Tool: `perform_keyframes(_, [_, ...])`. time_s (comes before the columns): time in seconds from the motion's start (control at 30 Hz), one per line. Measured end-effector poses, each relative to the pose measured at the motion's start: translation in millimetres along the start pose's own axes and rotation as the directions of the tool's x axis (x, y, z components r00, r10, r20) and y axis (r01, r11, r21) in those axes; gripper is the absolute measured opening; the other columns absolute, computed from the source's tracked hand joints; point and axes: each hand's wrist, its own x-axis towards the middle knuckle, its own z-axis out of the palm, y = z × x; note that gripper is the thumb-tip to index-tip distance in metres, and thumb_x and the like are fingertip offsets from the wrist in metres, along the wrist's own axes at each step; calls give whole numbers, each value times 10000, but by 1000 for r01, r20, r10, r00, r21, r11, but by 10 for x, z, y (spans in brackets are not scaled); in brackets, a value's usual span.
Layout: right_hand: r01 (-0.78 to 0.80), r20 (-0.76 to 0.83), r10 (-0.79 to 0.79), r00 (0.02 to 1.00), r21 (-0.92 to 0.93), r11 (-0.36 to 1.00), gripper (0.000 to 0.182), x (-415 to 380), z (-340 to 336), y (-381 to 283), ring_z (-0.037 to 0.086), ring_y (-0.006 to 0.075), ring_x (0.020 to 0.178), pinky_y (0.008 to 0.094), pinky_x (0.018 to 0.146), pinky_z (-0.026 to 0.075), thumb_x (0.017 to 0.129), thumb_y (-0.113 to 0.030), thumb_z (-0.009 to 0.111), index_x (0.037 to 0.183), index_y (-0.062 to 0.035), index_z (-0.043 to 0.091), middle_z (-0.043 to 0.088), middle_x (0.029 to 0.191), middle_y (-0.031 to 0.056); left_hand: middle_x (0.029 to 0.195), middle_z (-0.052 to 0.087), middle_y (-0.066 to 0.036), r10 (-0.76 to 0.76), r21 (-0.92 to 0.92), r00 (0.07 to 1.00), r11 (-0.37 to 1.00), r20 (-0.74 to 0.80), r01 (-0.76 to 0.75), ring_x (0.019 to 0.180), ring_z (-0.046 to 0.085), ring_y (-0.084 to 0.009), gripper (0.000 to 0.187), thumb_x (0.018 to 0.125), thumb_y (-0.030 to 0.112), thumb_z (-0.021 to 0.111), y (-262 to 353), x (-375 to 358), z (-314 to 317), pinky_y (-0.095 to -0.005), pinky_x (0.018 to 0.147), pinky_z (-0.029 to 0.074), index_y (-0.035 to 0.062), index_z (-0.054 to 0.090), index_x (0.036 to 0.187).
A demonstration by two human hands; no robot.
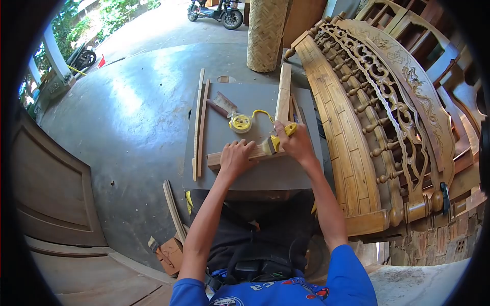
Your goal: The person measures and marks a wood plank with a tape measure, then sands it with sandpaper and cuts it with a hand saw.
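My right hand (298, 145) is closed around the yellow handle of a flat paintbrush (282, 136). The brush's pale bristles touch the top of a short wooden bar (214, 160) lying crosswise on the grey board (240, 178). My left hand (237, 158) grips that bar from above, fingers curled over its far edge. Beyond the hands lies a clear round case with a yellow reel (240, 123) and a yellow strip trailing from it. A longer wooden bar (284, 94) points away from me near my right hand.
Two thin wooden strips (199, 125) lie along the board's left side, near a dark flat piece (222, 104). A carved wooden bed frame (352, 148) stands close on the right. Wooden panels (53, 183) are at left, and a woven column (265, 35) rises behind.
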Motion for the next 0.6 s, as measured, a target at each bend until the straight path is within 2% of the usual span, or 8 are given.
perform_keyframes(0.07, [-40, -24, 41, 999, 64, 997, 338, 12, -18, -21, 560, 227, 491, 330, 480, 417, 877, -247, 503, 727, 45, 583, 550, 551, 155, 847, 572, -53, -2, 6, 1000, 1000, 17, 2, 848, 584, -262, 389, 630, 342, 732, -3, 25, -15, -402, 719, 453, 145, 538, 904])
perform_keyframes(0.17, [69, 33, -66, 997, -88, 994, 349, -21, 42, -1, 555, 199, 470, 326, 465, 411, 880, -250, 501, 714, 46, 583, 563, 544, 137, 851, 570, -54, -2, 4, 1000, 1000, 19, 2, 848, 583, -262, 396, 626, 340, 733, -4, -5, -5, -402, 720, 452, 149, 542, 915])
perform_keyframes(0.27, [-13, -2, 13, 1000, 13, 1000, 345, 16, -37, -34, 552, 197, 455, 325, 449, 403, 880, -248, 502, 714, 41, 588, 561, 533, 132, 856, 575, -53, -2, 8, 1000, 1000, 24, 2, 853, 584, -262, 418, 618, 350, 732, -2, 11, -7, -402, 728, 452, 147, 554, 936])
perform_keyframes(0.37, [82, -47, -84, 995, -46, 996, 358, 6, 51, -24, 560, 185, 461, 322, 441, 402, 876, -254, 507, 678, 34, 585, 545, 506, 119, 852, 572, -51, 5, -2, 1000, 1000, 7, -5, 849, 583, -255, 412, 615, 344, 735, -16, 3, 6, -400, 720, 451, 153, 552, 930])
perform_keyframes(0.47, [-10, 47, 9, 999, 26, 1000, 354, 6, 11, -28, 564, 210, 461, 331, 437, 404, 881, -246, 503, 671, 29, 581, 536, 505, 132, 847, 569, -48, 5, -10, 1000, 1000, 8, -5, 846, 583, -251, 404, 613, 337, 739, -16, 4, 15, -397, 716, 450, 158, 548, 921])
perform_keyframes(0.57, [118, -91, -125, 988, -83, 990, 366, 8, 71, -30, 563, 210, 454, 331, 436, 410, 883, -246, 499, 652, 25, 583, 537, 501, 135, 845, 569, -46, -9, -5, 1000, 1000, 15, 9, 844, 583, -252, 404, 611, 337, 741, -5, 5, 2, -395, 717, 449, 159, 548, 918])
perform_keyframes(0.6, [85, -52, -88, 995, -42, 995, 375, -10, 62, -48, 562, 257, 464, 356, 441, 414, 876, -249, 502, 632, 27, 567, 531, 501, 158, 845, 569, -45, -12, -2, 1000, 1000, 16, 13, 843, 583, -253, 404, 610, 338, 742, 1, 6, -1, -395, 717, 448, 159, 549, 917])
